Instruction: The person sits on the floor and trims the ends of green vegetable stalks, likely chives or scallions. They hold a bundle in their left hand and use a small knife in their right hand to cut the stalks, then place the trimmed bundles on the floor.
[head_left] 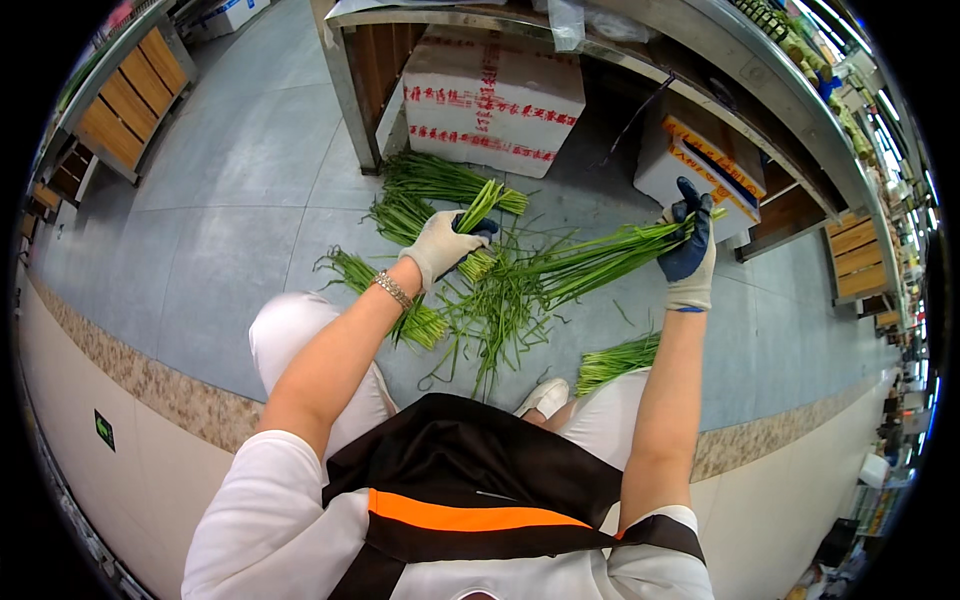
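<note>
My left hand (450, 243), in a white glove with dark palm and fingers, is closed on a short bunch of green stalks (484, 202) over the pile. My right hand (687, 250), gloved alike, grips one end of a long bunch of green stalks (590, 262) angled down toward the middle. On the floor lie loose green strands (495, 330), bundles (430, 178) behind my left hand, another bundle (418, 322) under my left forearm, and one (615, 365) by my right knee.
A steel-framed counter (365, 90) stands ahead, with a red-lettered foam box (495, 105) and a second taped box (655, 160) beneath. Wooden-panelled stands (135, 105) are at left and right (855, 257). My knees and white shoe (545, 400) are below the bundles on the tiled floor (230, 270).
</note>
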